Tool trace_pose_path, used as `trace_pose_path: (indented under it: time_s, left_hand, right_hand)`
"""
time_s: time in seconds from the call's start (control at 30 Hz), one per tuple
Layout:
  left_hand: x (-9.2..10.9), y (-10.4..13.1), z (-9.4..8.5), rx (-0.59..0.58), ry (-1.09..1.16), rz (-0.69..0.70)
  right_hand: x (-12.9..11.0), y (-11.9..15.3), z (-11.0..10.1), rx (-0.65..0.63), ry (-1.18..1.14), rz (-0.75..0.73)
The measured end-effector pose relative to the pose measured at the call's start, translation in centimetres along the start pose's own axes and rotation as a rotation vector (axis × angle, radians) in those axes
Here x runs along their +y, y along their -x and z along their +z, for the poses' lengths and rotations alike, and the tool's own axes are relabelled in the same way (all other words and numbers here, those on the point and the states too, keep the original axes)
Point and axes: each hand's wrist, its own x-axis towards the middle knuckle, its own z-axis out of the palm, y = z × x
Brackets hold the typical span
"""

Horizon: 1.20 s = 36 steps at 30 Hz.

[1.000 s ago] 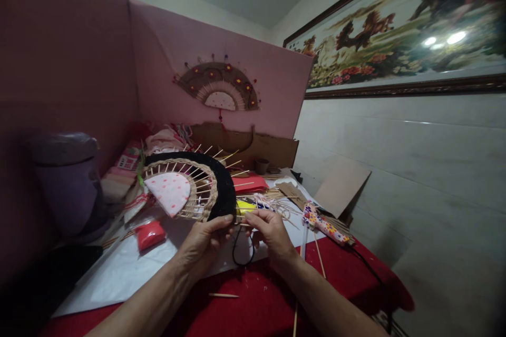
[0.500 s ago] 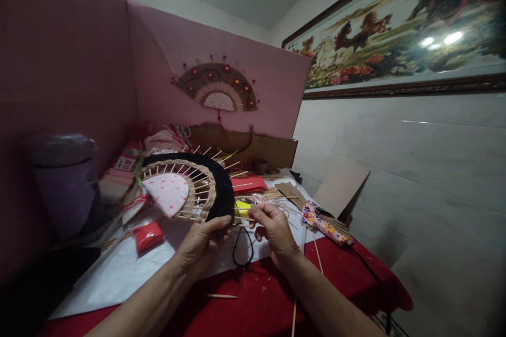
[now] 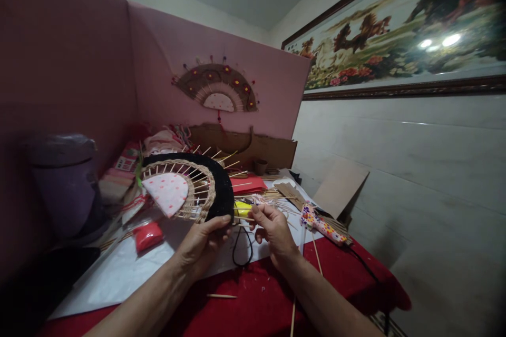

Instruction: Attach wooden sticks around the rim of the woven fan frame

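Observation:
A half-round fan frame of thin sticks carries a black fuzzy band point(image 3: 223, 184), a woven tan band point(image 3: 210, 189) and a white, red-dotted centre point(image 3: 168, 190). My left hand point(image 3: 207, 239) is closed on the fan's lower right end, thumb over the black band. Several bare stick ends point(image 3: 242, 185) poke out past the band. At one of the lower sticks, my right hand point(image 3: 274, 229) has thumb and fingers pinched around its tip; the exact grip is partly hidden. A black cord point(image 3: 242, 260) hangs in a loop between the hands.
A flower-patterned glue gun point(image 3: 324, 225) lies right on the red tablecloth point(image 3: 348, 284). A bag with red material point(image 3: 147, 237) sits left on white sheeting. Behind are red paper point(image 3: 249, 184), loose sticks and cardboard point(image 3: 272, 155). A finished fan point(image 3: 219, 84) hangs on the pink panel.

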Motion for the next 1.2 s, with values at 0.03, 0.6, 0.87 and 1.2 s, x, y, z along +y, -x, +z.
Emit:
trace_pose_path:
  time_s: [0.03,0.6,0.87,1.2]
  left_hand:
    - [0.0,0.0,0.0,-0.004,0.0,0.001]
    - [-0.1,-0.2,-0.3,0.01,0.01,0.028]
    - [0.0,-0.3,-0.5,-0.014,0.004,0.032]
    - [0.1,-0.4,-0.4,-0.026,-0.001,0.027]
  right_hand:
    - [0.1,0.1,0.0,-0.002,0.012,-0.001]
    - [-4.4,-2.2,-7.3,0.12,0.478,-0.137]
    - [-5.0,-2.0,-10.7,0.224,0.602,-0.192]
    - [-5.8,-0.6,-11.3,0.177,0.577,-0.042]
